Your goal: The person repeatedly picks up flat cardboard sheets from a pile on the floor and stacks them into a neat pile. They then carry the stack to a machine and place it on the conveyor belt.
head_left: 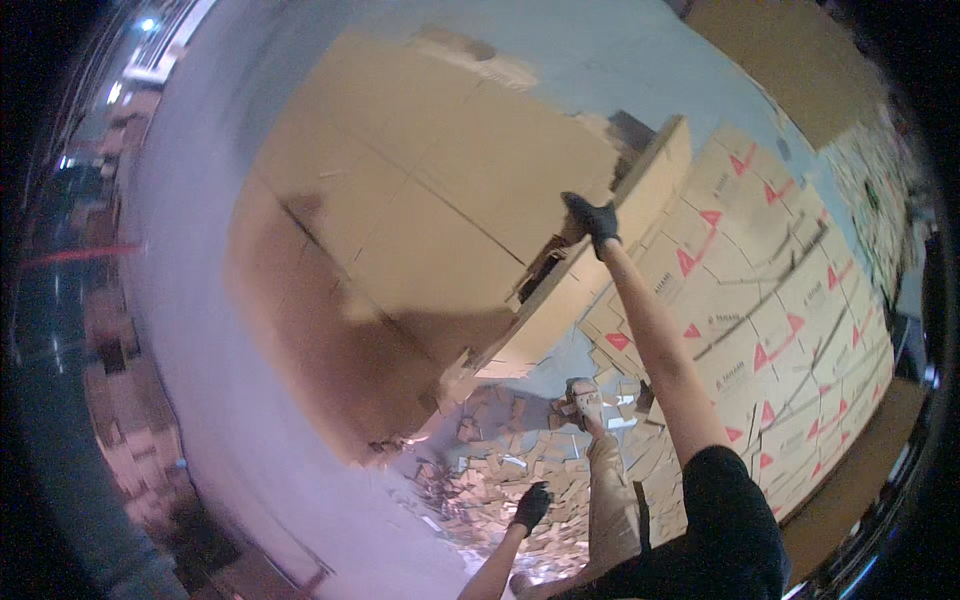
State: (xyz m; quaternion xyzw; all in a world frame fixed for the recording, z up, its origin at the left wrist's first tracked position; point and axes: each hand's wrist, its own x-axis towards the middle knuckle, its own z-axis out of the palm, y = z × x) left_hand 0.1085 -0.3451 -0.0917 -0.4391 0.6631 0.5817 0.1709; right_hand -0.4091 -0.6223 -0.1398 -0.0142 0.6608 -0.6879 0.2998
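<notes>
My right hand, in a dark glove, grips the upper edge of a long, thick cardboard slab that stands tilted along the side of a wide cardboard stack. Its fingers are partly hidden by the edge. A dark gap shows between slab and stack near that hand. Lower down, my left hand, also gloved, hangs over the scraps with its fingers loosely bent. Nothing is visible in it, and it is apart from the stack.
Small cardboard scraps litter the floor around my shoe. On the right lie printed cardboard sheets with red marks. A plain brown board is at the far right, beside a heap of offcuts. Stacked cardboard stands along the left.
</notes>
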